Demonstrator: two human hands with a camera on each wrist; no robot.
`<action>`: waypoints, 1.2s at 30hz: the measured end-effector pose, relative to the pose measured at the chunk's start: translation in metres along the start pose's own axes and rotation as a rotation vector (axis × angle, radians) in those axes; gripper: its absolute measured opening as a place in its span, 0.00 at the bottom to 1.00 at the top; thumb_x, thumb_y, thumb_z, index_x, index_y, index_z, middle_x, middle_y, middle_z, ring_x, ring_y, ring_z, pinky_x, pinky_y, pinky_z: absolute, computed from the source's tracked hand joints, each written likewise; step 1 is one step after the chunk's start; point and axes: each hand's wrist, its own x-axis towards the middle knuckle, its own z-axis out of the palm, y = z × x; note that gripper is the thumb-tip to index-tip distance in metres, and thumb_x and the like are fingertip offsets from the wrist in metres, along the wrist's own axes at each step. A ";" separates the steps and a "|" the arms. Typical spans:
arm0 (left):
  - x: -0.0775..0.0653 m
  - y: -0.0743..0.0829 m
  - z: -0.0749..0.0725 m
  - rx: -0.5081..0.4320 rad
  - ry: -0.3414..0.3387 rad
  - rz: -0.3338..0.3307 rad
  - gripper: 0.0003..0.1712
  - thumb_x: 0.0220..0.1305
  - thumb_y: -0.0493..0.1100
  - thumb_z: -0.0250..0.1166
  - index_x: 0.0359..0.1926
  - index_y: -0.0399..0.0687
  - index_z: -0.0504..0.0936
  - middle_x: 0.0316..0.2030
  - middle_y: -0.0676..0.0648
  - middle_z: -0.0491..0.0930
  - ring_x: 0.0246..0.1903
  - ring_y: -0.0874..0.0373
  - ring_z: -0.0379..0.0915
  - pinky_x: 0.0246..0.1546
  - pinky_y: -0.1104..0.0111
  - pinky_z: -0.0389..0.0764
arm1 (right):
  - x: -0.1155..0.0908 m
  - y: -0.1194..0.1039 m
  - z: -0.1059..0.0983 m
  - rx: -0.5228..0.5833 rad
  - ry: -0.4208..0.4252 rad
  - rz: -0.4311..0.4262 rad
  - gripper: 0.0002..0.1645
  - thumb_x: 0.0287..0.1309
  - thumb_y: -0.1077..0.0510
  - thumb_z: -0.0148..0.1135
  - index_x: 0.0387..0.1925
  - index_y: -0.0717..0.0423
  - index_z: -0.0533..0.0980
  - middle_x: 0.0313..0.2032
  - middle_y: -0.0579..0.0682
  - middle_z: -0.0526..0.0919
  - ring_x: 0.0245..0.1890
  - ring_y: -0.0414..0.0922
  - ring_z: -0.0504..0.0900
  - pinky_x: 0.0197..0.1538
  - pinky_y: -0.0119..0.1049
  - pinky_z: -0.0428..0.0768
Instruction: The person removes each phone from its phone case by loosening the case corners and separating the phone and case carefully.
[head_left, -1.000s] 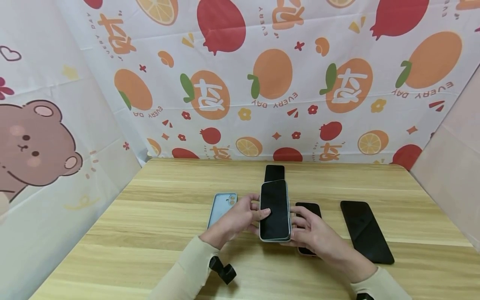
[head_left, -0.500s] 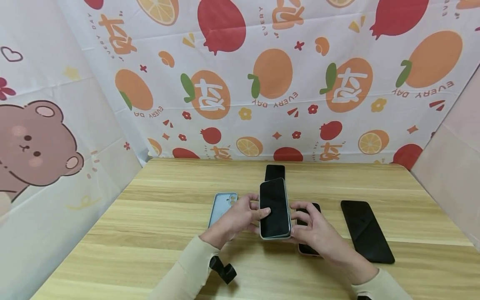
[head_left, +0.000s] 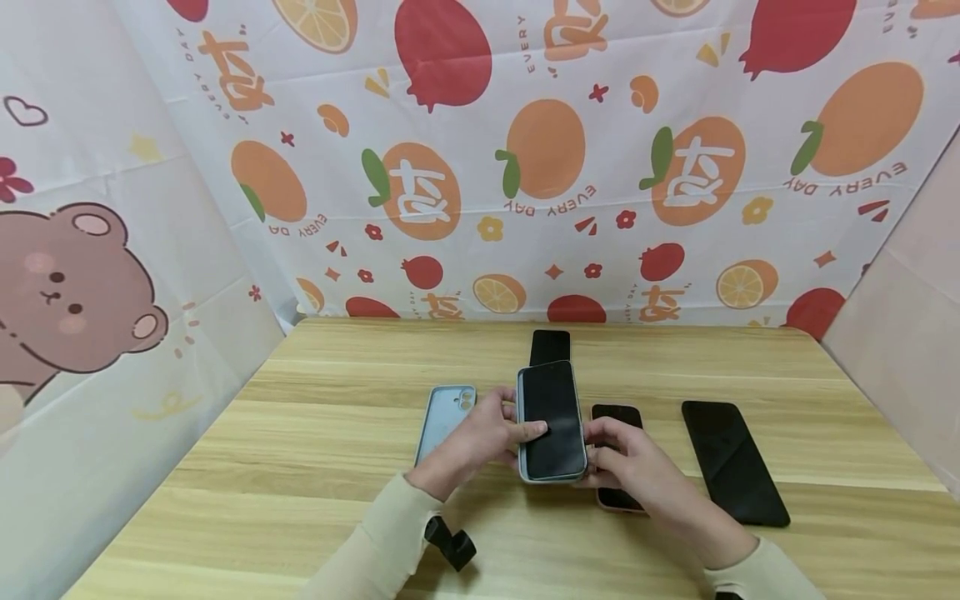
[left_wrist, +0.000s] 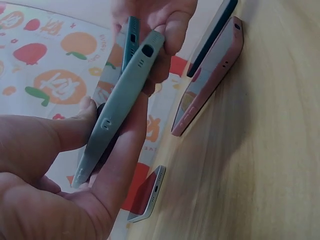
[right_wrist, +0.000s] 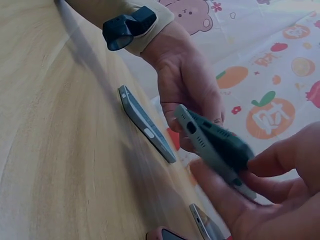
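Observation:
A black-screened phone [head_left: 555, 417] is held above the table, tilted partly out of a pale blue-green phone case [left_wrist: 117, 100]. The phone's teal edge [right_wrist: 225, 140] stands at an angle to the case, with a wedge-shaped gap in the right wrist view. My left hand [head_left: 483, 429] grips case and phone from the left, its thumb lying on the screen and its fingers behind. From the right, my right hand [head_left: 637, 467] pinches the right side; whether its fingertips hold phone, case or both is partly hidden.
A light blue phone case [head_left: 442, 412] lies by my left wrist. Under my right hand lies a pink-cased phone [head_left: 618, 498], with a large black phone [head_left: 735, 462] farther right. A smaller phone [head_left: 551, 346] lies behind the held one. A printed cloth [head_left: 480, 167] hangs behind the table.
The phone has shifted to the right within the case, and more of the case's left rim shows. My right fingers have curled in closer at the right edge.

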 end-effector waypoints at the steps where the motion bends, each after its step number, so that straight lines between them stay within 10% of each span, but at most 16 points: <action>1: 0.000 -0.001 0.000 0.003 0.009 0.002 0.31 0.63 0.42 0.70 0.60 0.38 0.64 0.41 0.40 0.80 0.30 0.56 0.82 0.25 0.63 0.85 | 0.000 0.000 -0.001 -0.020 0.011 0.003 0.19 0.72 0.63 0.47 0.59 0.69 0.68 0.54 0.63 0.76 0.48 0.47 0.82 0.52 0.40 0.84; 10: 0.001 -0.001 0.004 0.028 0.066 0.039 0.34 0.61 0.43 0.71 0.60 0.39 0.62 0.42 0.39 0.78 0.29 0.56 0.82 0.25 0.62 0.86 | 0.000 -0.002 0.000 -0.183 0.123 -0.045 0.25 0.69 0.59 0.57 0.62 0.68 0.70 0.45 0.59 0.80 0.39 0.48 0.81 0.44 0.37 0.84; 19: 0.001 -0.001 0.006 0.050 0.097 0.036 0.38 0.61 0.42 0.71 0.64 0.40 0.59 0.47 0.37 0.77 0.36 0.53 0.83 0.31 0.57 0.87 | 0.002 -0.002 0.007 -0.099 0.074 -0.056 0.38 0.67 0.65 0.56 0.73 0.68 0.52 0.62 0.67 0.72 0.56 0.49 0.80 0.54 0.35 0.82; 36: -0.007 0.003 -0.005 -0.156 -0.092 0.062 0.45 0.65 0.35 0.65 0.75 0.50 0.51 0.58 0.36 0.72 0.42 0.50 0.83 0.39 0.57 0.87 | 0.003 0.002 -0.008 0.102 0.051 -0.055 0.44 0.65 0.67 0.58 0.76 0.52 0.50 0.56 0.61 0.76 0.46 0.44 0.83 0.53 0.41 0.84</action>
